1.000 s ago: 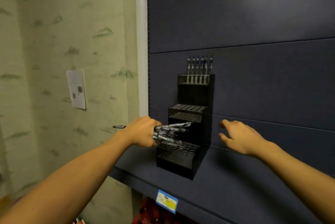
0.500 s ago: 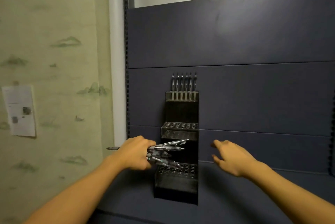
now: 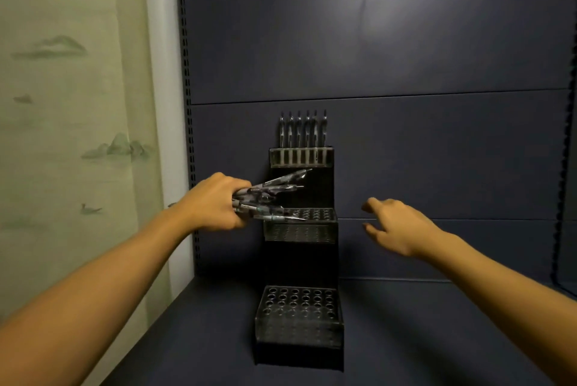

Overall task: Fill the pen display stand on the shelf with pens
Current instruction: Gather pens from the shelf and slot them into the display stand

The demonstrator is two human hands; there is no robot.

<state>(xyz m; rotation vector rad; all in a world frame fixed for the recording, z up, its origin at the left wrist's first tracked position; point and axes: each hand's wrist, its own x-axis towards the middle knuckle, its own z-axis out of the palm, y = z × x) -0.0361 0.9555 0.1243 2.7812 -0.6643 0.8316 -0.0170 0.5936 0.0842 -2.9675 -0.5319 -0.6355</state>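
Dark shelf (image 3: 406, 338) carries the stand (image 3: 299, 326) at centre frame; left hand (image 3: 215, 203) grips a pen bundle (image 3: 268, 198); right hand (image 3: 396, 224) hangs open, fingers loose.

We saw a black, three-tiered pen display stand (image 3: 301, 260) standing upright on the dark shelf (image 3: 421, 332), its back against the rear panel. Its top tier held a row of six pens (image 3: 303, 131) standing upright, clips up. The middle and bottom tiers showed grids of open holes. A fanned bunch of clear-barrelled pens (image 3: 270, 198) lay nearly level in front of the stand, between the top and middle tiers.
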